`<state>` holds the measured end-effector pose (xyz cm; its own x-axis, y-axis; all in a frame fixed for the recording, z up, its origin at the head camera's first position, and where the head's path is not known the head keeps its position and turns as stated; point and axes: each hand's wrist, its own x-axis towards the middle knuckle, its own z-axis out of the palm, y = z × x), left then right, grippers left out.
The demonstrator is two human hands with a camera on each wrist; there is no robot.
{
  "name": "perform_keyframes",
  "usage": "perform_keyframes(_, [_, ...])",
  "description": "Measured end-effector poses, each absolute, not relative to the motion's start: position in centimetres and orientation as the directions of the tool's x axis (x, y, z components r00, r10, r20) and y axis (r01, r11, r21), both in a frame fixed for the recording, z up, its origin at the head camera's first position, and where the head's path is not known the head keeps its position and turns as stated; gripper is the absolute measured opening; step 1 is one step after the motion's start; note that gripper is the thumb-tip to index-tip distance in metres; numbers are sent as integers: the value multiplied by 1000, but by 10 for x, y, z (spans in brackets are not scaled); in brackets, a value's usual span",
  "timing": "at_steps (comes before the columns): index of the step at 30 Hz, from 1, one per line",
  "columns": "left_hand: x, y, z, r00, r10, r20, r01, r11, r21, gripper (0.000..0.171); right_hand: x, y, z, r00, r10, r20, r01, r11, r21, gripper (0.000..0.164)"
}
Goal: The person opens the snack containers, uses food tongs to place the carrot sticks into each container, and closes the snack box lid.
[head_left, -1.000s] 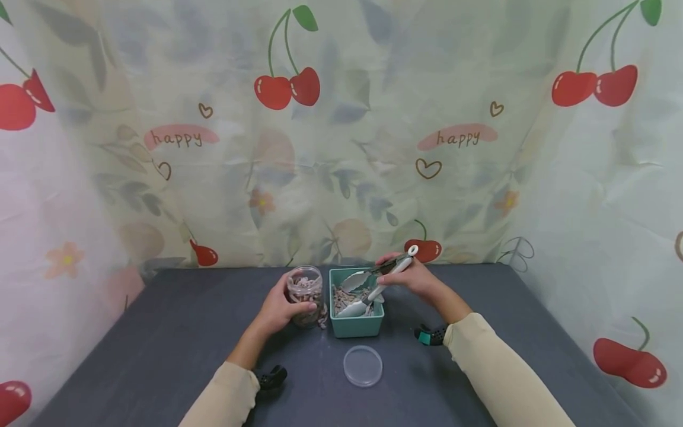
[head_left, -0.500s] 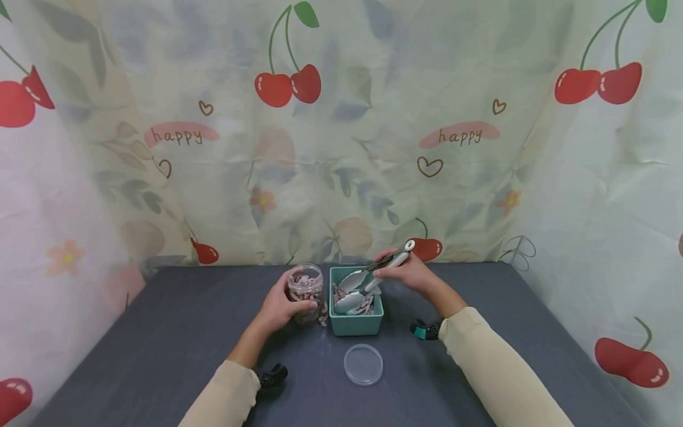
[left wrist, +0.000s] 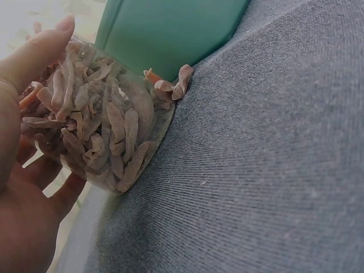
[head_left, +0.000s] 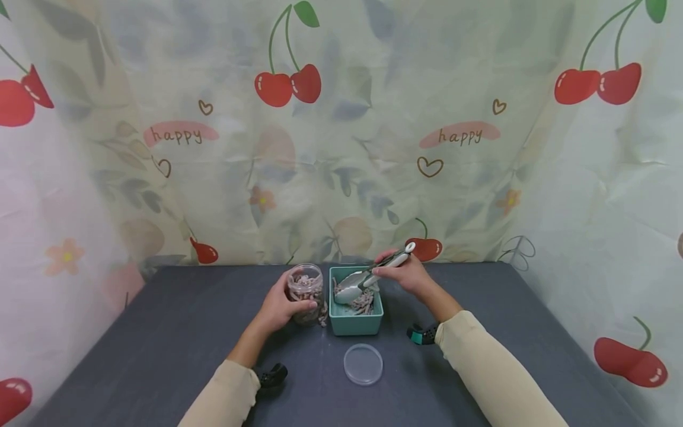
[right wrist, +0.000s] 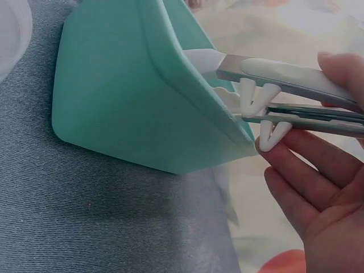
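Note:
My left hand [head_left: 278,305] grips a clear round jar [head_left: 306,296], with the thumb on its near side. Greyish-brown, finger-like dried pieces [left wrist: 85,114] fill much of it in the left wrist view. Right beside the jar is a teal box [head_left: 356,325], which holds more such pieces [head_left: 363,303]. In my right hand [head_left: 409,276] are metal tongs [right wrist: 290,74] with white grips, squeezed nearly together. Their heads [head_left: 349,295] are down inside the box; whether they pinch any pieces cannot be seen.
A clear round lid [head_left: 363,365] lies flat on the dark cloth-covered table [head_left: 187,338], in front of the box. A few loose pieces [left wrist: 181,84] lie between jar and box. A printed curtain [head_left: 341,148] stands behind and at both sides.
The tongs' heads, wide apart a second ago, have come together inside the box as my right hand squeezes them. The left hand and jar have stayed put.

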<state>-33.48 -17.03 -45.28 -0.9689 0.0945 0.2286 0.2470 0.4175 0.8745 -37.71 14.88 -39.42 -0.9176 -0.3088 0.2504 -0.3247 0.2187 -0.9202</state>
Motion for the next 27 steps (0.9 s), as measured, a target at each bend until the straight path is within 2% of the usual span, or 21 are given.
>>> perform_keyframes(15, [-335, -171, -451, -968, 104, 229, 251, 408, 878, 87, -370, 144, -402, -934, -173, 312, -344, 205, -916, 23])
perform_keyframes(23, [-334, -171, -453, -967, 106, 231, 254, 409, 876, 87, -369, 147, -402, -936, -146, 320, -345, 203, -916, 24])
perform_keyframes(27, [-334, -171, -453, -967, 108, 231, 256, 406, 877, 87, -369, 151, -397, -934, -147, 326, -348, 156, -925, 26])
